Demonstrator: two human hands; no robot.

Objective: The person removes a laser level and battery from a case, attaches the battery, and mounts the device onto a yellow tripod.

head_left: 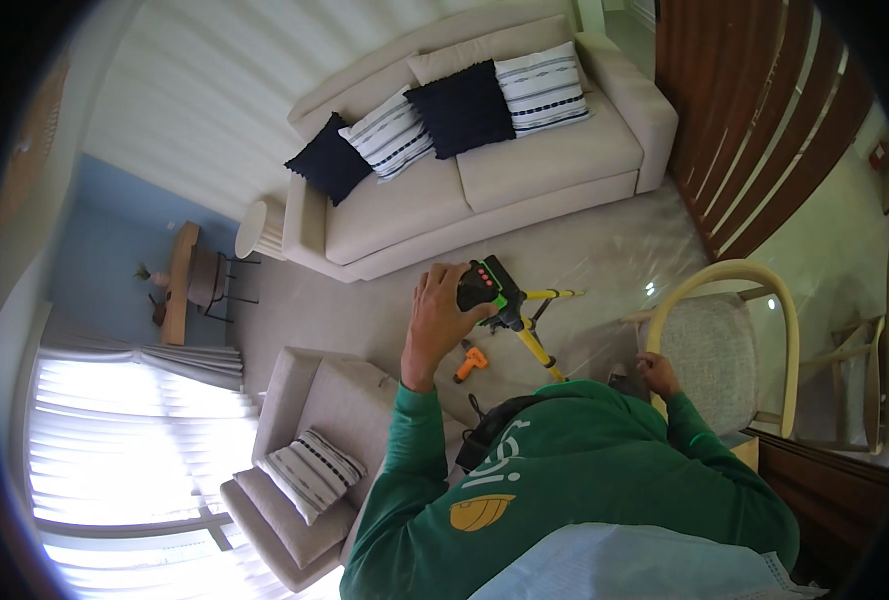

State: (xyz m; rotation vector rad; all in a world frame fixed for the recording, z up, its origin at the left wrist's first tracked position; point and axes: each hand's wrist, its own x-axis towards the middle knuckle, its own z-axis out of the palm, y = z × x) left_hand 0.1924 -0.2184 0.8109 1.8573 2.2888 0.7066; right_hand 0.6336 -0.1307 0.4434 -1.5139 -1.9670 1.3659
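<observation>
My left hand (438, 315) is wrapped round a black and green laser level (489, 285) with red buttons on its top. The level sits on a yellow and black tripod (534, 345), whose legs stand on the floor in front of me. My right hand (657, 374) is closed at the curved pale-wood rail of a chair (704, 350) with a grey woven seat, and seems to grip it. An orange and black drill (471, 363) lies on the floor just beyond my left forearm, beside the tripod.
A beige sofa (394, 225) with dark and striped cushions stands ahead. To the left are a beige armchair (299, 400), a small round side table (261, 228) and a wooden desk (177, 285). A brown slatted divider (764, 120) and more chairs (854, 385) are at right.
</observation>
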